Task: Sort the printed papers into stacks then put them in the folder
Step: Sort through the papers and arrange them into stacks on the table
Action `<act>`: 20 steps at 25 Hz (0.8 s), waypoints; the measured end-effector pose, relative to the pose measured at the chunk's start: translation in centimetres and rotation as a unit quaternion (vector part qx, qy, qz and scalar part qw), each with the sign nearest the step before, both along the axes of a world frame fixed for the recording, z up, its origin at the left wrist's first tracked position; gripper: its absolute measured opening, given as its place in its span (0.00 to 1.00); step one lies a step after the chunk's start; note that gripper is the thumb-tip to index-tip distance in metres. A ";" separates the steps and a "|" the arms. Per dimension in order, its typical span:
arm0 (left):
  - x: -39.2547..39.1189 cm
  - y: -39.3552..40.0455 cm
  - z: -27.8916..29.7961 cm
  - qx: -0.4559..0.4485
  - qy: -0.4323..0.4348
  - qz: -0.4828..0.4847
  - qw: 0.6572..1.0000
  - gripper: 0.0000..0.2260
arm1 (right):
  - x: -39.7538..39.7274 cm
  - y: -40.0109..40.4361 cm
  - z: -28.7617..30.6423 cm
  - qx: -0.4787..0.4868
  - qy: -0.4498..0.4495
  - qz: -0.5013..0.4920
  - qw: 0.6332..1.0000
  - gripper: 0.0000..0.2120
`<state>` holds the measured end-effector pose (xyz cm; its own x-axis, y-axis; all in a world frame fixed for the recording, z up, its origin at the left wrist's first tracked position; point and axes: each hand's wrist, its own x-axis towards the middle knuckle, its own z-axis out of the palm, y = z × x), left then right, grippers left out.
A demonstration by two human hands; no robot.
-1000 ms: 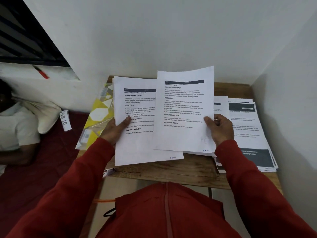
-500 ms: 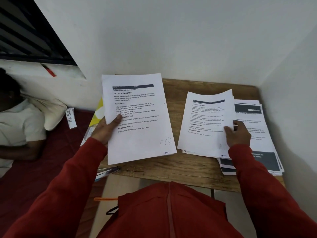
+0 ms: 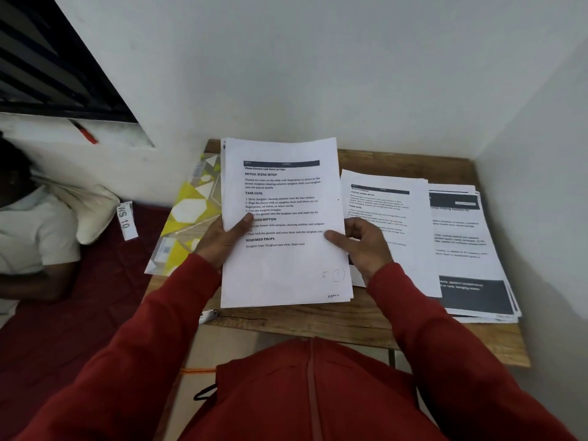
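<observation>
A: Sheaf [image 3: 283, 218] right in the middle, held up over the bench [image 3: 318, 326], top page headed with a dark bar and bold section titles.

B: And both hands on it. Left hand [image 3: 222, 238] grasps the left edge, thumb pressed on the print; right hand [image 3: 362, 246] pinches the right edge, thumb on the page face, fingers behind.

A: Pen marks at the lower right corner of that top page, a circled scribble, too small to read.

B: Just to the right, a second stack [image 3: 391, 237] lies flat on the bench, partly behind the right hand. Beyond that, a third stack [image 3: 467, 249] against the wall, with dark printed blocks, its sheets fanned a little at the near edge.

A: Folder [image 3: 187, 218], yellow and grey with a geometric pattern, sits on the bench's left side, partly under the sheaf.

B: Red sleeves [image 3: 143, 345] on both arms. Off left, a maroon bed [image 3: 79, 313], a white pillow [image 3: 95, 211], a tag [image 3: 126, 219] reading WS 10, and another person lying there.
</observation>
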<state>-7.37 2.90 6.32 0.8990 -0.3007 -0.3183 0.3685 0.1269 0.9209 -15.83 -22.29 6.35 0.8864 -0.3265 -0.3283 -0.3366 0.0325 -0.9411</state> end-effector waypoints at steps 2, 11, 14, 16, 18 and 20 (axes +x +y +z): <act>0.0 -0.1 -0.1 -0.001 0.001 -0.005 1.000 0.14 | -0.1 -1.1 0.1 0.018 0.000 -0.016 1.000 0.08; 0.3 -0.7 0.1 0.005 0.010 -0.024 1.000 0.16 | -1.2 -4.3 0.0 0.044 0.002 -0.079 0.996 0.07; 0.8 0.2 0.0 0.013 0.006 -0.011 1.000 0.14 | -1.0 -7.1 -0.8 -0.105 0.013 -0.147 0.983 0.11; 1.3 1.7 -0.2 0.024 -0.005 0.008 1.000 0.15 | -1.1 -9.2 -1.5 -0.207 0.042 -0.175 0.962 0.15; 1.8 3.3 -0.4 0.026 -0.003 0.032 0.999 0.16 | -1.4 -10.8 -2.5 -0.255 0.072 -0.178 0.948 0.16; 2.1 4.6 -0.2 0.019 0.002 0.058 0.998 0.13 | -1.5 -11.6 -3.5 -0.301 0.112 -0.162 0.933 0.19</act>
